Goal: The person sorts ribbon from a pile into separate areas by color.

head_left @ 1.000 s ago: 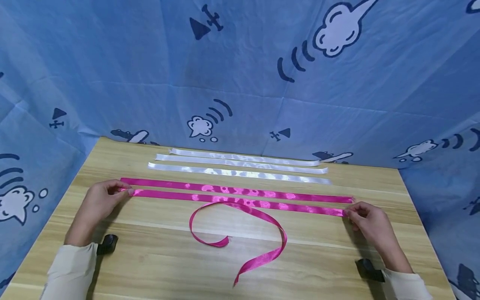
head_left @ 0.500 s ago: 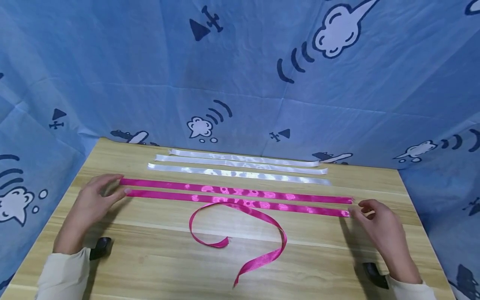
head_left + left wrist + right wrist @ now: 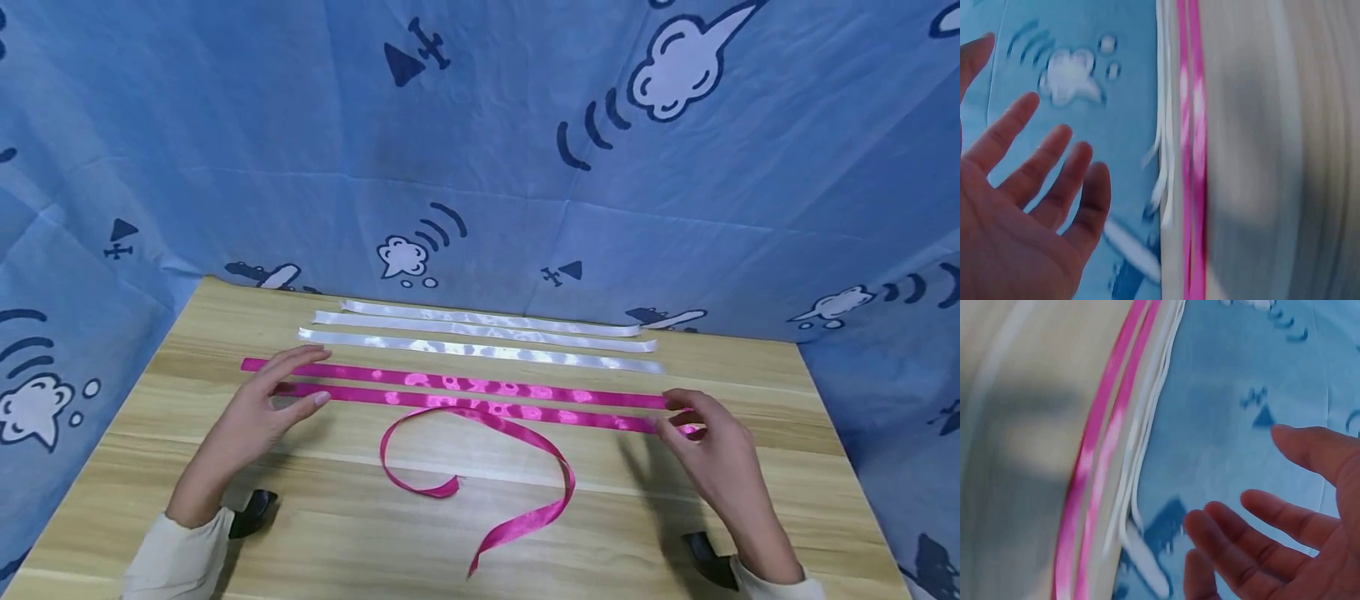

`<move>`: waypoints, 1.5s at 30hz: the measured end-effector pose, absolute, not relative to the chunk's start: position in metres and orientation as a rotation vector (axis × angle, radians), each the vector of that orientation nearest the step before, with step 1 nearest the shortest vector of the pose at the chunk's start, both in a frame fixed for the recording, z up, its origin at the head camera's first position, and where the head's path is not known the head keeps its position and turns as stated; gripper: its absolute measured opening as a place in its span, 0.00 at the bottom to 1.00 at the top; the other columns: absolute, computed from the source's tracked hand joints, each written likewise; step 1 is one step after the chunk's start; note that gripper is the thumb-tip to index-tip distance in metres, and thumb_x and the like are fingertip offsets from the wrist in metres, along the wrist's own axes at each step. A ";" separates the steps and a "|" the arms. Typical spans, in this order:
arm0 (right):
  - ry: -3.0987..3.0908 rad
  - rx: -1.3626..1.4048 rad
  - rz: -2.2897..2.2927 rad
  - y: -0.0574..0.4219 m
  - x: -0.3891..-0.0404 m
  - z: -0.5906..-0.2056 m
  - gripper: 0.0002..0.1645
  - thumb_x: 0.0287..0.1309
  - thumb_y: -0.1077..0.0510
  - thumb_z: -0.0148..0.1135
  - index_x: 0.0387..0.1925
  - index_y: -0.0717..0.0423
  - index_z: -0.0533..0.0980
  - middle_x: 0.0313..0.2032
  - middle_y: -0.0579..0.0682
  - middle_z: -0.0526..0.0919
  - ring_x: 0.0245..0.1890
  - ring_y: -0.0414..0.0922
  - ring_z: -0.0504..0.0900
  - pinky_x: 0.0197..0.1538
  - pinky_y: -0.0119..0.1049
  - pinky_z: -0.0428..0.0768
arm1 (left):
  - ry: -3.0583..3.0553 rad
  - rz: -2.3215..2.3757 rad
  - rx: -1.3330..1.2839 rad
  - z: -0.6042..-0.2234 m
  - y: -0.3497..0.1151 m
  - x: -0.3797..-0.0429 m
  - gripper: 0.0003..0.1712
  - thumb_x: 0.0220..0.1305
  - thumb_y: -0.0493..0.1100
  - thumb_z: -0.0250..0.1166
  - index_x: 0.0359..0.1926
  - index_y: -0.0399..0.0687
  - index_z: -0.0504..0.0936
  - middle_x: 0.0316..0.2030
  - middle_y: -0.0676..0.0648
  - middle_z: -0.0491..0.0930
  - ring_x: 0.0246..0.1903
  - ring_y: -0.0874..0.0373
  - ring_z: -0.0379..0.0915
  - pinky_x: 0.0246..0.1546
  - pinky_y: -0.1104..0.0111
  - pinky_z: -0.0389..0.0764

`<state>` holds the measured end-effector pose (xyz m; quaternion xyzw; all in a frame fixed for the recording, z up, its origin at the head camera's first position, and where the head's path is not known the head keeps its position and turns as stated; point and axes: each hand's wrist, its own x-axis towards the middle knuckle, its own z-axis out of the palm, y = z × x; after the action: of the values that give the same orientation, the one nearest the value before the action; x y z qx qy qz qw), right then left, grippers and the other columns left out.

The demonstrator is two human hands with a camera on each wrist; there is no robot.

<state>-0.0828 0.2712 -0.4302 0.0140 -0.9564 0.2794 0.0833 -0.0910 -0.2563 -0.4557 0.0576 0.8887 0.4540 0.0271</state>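
Note:
Two straight satin ribbons in bright pink, a far one [image 3: 465,384] and a near one [image 3: 600,419], lie parallel across the table. In front of them a third pink ribbon [image 3: 567,483] lies in a loose curl. My left hand [image 3: 258,408] hovers over the left part of the straight pair, thumb and fingers spread, holding nothing. At the other end my right hand [image 3: 712,442] is over the pair's right ends, partly hiding them, its fingers loosely bent. Both wrist views show bare palms with relaxed fingers; the pink ribbons [image 3: 1197,125] there are blurred.
Three white ribbons [image 3: 480,351] lie side by side along the back of the wooden table [image 3: 337,533]. A blue patterned cloth [image 3: 480,125] hangs right behind the table and along its sides. Black wrist devices [image 3: 255,512] sit at both cuffs.
Both hands have let go of the near straight pink ribbon's ends, drawn outward, then come back inward over the straight pair. The ribbons stay in place.

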 end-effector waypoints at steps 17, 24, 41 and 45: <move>-3.009 0.059 1.156 0.186 -0.072 -0.456 0.23 0.57 0.59 0.79 0.54 0.56 0.82 0.45 0.53 0.86 0.39 0.46 0.84 0.37 0.31 0.83 | 2.418 1.476 0.393 -0.479 -0.165 -0.101 0.29 0.69 0.47 0.72 0.69 0.58 0.79 0.66 0.49 0.79 0.62 0.50 0.78 0.60 0.56 0.81; -3.083 -0.022 1.232 0.167 -0.071 -0.462 0.25 0.55 0.59 0.80 0.54 0.55 0.82 0.42 0.51 0.85 0.33 0.41 0.82 0.36 0.30 0.81 | 2.348 1.490 0.401 -0.479 -0.149 -0.101 0.27 0.69 0.45 0.72 0.68 0.58 0.80 0.65 0.51 0.80 0.64 0.51 0.78 0.63 0.54 0.80; -3.137 0.177 1.094 0.143 -0.074 -0.477 0.16 0.53 0.69 0.76 0.42 0.54 0.83 0.31 0.45 0.79 0.32 0.41 0.72 0.39 0.34 0.74 | 2.288 1.375 0.607 -0.484 -0.108 -0.099 0.25 0.71 0.50 0.70 0.66 0.61 0.81 0.62 0.58 0.82 0.64 0.59 0.76 0.69 0.55 0.75; -3.122 0.195 1.140 0.140 -0.075 -0.480 0.12 0.55 0.70 0.75 0.35 0.53 0.82 0.28 0.44 0.78 0.31 0.41 0.72 0.37 0.33 0.73 | 2.308 1.322 0.638 -0.482 -0.098 -0.100 0.25 0.71 0.49 0.70 0.67 0.60 0.81 0.64 0.59 0.81 0.69 0.60 0.72 0.73 0.54 0.71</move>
<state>-0.0753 0.1402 -0.4798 0.0583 -0.9336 0.3408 -0.0938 -0.1001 -0.0981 -0.4821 0.2284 0.8265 0.4733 0.2020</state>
